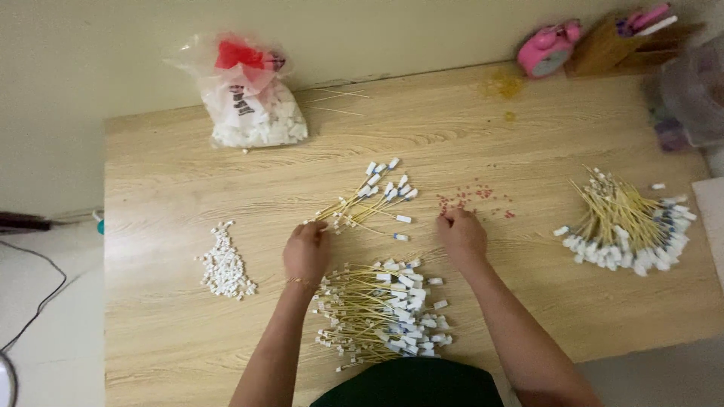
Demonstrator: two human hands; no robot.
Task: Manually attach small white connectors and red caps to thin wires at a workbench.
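My left hand (306, 251) rests knuckles-up on the wooden table (188, 188), its fingertips touching the near end of a small fan of thin yellow sticks with white end caps (371, 199). My right hand (461, 234) reaches to the edge of a scatter of tiny red beads (475, 197), fingers pinched down on the tabletop; I cannot tell if a bead is between them. A large heap of the same capped sticks (385, 313) lies between my forearms.
A small pile of loose white caps (224, 265) lies at the left. A clear plastic bag of white caps (253, 98) stands at the back left. Another bundle of capped sticks (630, 230) lies at the right. A pink object (548, 47) and a wooden holder (615, 41) stand at the back right.
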